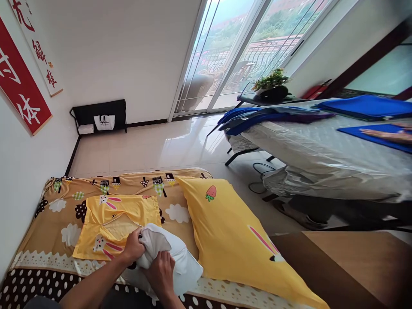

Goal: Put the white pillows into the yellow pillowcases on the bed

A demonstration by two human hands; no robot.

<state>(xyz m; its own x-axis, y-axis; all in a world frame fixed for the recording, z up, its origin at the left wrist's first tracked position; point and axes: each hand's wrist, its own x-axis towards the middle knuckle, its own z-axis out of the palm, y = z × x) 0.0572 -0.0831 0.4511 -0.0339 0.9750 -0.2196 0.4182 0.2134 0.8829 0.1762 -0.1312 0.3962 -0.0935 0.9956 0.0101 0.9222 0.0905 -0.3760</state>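
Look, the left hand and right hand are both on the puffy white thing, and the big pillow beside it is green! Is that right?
Not quite: the head view shows that the big pillow is yellow, not green. The left hand and right hand are indeed both on the puffy white thing beside it.

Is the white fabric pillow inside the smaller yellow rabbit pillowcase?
Out: left hand and right hand grip the exposed pillow; the pillowcase lies flattened.
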